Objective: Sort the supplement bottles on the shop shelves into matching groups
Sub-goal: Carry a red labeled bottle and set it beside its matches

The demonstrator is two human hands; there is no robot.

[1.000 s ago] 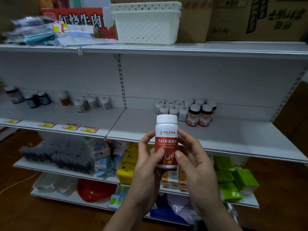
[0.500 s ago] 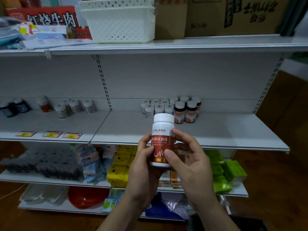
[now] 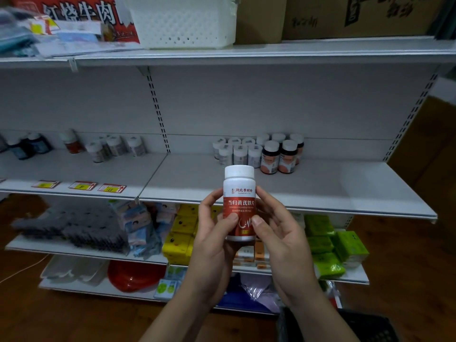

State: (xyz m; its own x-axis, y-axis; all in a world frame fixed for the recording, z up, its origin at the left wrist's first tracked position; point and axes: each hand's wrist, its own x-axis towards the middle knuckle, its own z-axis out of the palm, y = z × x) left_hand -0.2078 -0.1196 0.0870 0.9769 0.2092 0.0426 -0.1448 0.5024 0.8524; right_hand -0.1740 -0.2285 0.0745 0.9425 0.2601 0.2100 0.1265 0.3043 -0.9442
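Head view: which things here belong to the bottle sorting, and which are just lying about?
Part of the job:
- red-label bottle, held by left hand and right hand
- white bottles
- dark bottles
- mixed bottles, left bay

Lying about:
- white basket
- cardboard boxes
- yellow packs
- green packs
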